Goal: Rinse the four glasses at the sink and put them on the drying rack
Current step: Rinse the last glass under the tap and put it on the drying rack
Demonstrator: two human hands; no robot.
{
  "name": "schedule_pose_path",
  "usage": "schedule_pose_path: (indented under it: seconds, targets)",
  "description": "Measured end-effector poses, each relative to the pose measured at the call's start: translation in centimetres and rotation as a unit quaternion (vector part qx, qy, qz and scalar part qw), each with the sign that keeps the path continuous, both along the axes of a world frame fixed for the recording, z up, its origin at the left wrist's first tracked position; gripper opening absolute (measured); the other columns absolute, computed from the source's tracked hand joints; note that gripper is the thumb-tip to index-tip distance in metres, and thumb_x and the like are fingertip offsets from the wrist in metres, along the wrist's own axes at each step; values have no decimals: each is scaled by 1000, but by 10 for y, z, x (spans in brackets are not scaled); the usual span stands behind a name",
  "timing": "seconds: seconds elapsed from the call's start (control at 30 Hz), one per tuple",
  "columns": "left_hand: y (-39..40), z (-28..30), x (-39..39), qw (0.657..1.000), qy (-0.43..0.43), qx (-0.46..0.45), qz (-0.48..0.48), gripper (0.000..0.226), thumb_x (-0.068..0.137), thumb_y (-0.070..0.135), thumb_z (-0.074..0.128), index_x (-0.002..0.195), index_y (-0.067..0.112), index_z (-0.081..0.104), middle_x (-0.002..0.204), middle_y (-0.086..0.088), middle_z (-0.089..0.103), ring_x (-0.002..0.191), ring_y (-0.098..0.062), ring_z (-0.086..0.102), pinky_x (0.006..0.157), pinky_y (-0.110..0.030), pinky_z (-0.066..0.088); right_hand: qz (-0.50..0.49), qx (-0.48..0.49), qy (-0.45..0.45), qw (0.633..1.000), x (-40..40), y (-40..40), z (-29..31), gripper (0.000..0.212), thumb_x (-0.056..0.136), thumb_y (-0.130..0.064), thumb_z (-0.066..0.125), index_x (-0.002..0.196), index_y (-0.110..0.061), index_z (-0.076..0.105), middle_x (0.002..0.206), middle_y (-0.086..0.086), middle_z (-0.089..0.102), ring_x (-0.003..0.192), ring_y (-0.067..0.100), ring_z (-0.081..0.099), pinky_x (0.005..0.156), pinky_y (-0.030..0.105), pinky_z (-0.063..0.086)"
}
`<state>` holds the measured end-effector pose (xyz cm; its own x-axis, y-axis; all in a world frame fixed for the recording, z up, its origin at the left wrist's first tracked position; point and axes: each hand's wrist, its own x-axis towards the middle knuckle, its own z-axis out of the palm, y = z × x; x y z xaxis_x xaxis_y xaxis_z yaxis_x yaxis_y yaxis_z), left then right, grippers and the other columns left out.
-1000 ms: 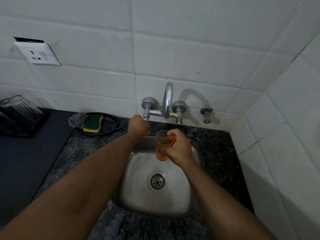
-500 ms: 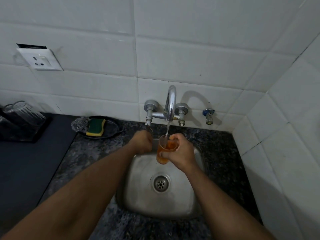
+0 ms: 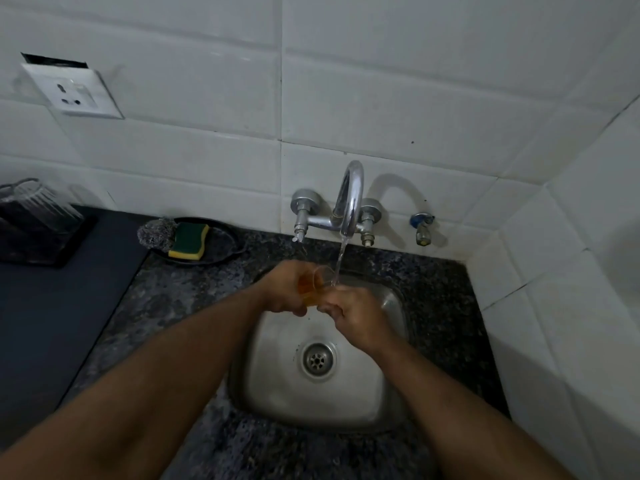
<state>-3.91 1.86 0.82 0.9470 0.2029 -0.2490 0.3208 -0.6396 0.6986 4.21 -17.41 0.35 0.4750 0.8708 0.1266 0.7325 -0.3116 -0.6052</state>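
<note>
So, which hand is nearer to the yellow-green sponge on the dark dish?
Left. The left hand holds the orange glass over the sink, right of the sponge. The right hand is farther right, past the glass.

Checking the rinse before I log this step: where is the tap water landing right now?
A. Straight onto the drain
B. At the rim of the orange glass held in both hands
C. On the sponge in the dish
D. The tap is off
B: the stream from the faucet falls to the rim of the orange glass, held between the left hand and right hand.
</note>
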Motion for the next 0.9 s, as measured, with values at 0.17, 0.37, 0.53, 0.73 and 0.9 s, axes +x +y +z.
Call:
schedule_pose_path:
  seconds: [0.17,0.37,0.53,0.73,0.9]
  targets:
    - [-20,-11,3,983,-153,32,98,55,58,22,94,104,25,63,92,10,68,83,-9,65,70,-30,57,-72,74,96,990,5,13,-1,12,90,-9,79,99,-15,84,94,-6,81,86,4,73,82,28,59]
    - [-9,0,0,995,44,-79,-34,50,68,-5,82,105,24,66,91,3,70,71,-6,68,56,-16,52,128,-80,25,988,32,-3,-2,12,95,-20,75,104,-17,83,101,-2,80,87,4,71,83,28,58]
    - [-22,-18,3,994,-83,-24,69,64,56,15,99,112,20,67,97,7,72,85,-7,69,71,-29,59,44,16,82,996,26,8,-5,12,93,-15,77,103,-16,84,100,-5,81,91,3,73,86,26,58]
    - [-4,-16,-1,988,87,-124,-16,58,63,-1,91,110,23,68,94,4,73,79,-7,72,62,-22,55,149,-90,52,983,41,0,-6,14,94,-27,77,106,-23,82,103,-13,79,91,-5,70,85,21,55]
    - [-25,-23,5,988,-78,-57,117,63,59,11,97,114,22,69,98,8,72,89,-8,69,74,-29,59,29,26,94,995,33,12,-9,5,93,-17,79,94,-15,83,89,-9,78,82,0,71,79,24,57]
